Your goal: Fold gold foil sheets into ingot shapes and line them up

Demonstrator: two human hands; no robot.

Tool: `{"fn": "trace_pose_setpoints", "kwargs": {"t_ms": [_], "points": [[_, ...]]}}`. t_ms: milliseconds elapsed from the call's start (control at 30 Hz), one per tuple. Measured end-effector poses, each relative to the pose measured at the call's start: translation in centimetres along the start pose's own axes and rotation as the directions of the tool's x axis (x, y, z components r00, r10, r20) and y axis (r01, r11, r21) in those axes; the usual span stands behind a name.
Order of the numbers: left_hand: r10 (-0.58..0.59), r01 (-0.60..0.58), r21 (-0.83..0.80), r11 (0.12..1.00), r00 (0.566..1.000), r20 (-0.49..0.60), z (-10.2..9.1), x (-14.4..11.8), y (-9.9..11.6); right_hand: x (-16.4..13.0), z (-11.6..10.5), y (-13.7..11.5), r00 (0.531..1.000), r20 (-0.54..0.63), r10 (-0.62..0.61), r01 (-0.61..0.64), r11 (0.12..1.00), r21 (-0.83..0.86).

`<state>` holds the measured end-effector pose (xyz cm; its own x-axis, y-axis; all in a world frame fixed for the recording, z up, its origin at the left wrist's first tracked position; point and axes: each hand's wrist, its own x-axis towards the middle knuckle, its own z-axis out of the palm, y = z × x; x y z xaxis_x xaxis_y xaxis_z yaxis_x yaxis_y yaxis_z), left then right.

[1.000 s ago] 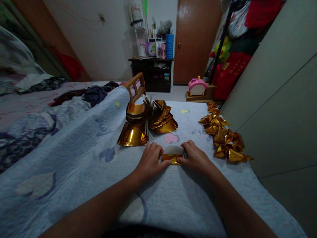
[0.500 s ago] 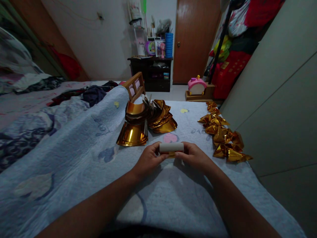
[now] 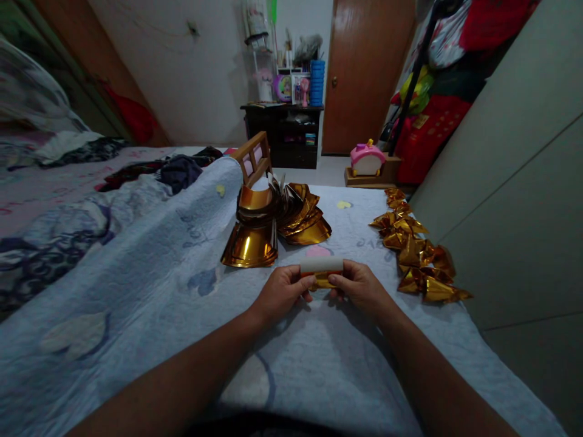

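Both hands, left [image 3: 281,290] and right [image 3: 357,286], pinch the rolled paper's [image 3: 321,265] ends.

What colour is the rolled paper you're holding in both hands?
The rolled paper is white outside with shiny gold showing underneath, seen in the head view.

bed quilt [image 3: 136,303] — gold foil sheets [image 3: 255,240] | folded gold pieces [image 3: 416,252]

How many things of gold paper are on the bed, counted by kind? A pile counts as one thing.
Rolled sheet held in both hands: 1
Piles of flat gold sheets: 1
Rows of folded gold pieces: 1
Total: 3
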<state>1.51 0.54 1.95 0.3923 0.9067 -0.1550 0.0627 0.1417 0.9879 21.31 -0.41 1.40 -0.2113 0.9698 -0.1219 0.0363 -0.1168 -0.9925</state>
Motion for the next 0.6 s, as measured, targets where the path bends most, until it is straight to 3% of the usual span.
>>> {"fn": "trace_pose_setpoints", "kwargs": {"t_ms": [200, 400, 600], "points": [[0.044, -0.045, -0.023, 0.999, 0.998, -0.049, 0.18, 0.19, 0.26, -0.07, 0.25, -0.1, 0.999, 0.037, -0.002, 0.001, 0.999, 0.049], [0.03, -0.034, -0.033, 0.999, 0.993, -0.112, 0.02, 0.26, -0.15, -0.38, 0.59, 0.28, 0.974, -0.165, -0.155, 0.152, 0.988, -0.028], [0.037, -0.041, -0.034, 0.999, 0.994, -0.106, -0.06, 0.15, 0.1, -0.47, 0.04, -0.2, 0.994, -0.023, -0.109, 0.106, 0.99, -0.095]]}}
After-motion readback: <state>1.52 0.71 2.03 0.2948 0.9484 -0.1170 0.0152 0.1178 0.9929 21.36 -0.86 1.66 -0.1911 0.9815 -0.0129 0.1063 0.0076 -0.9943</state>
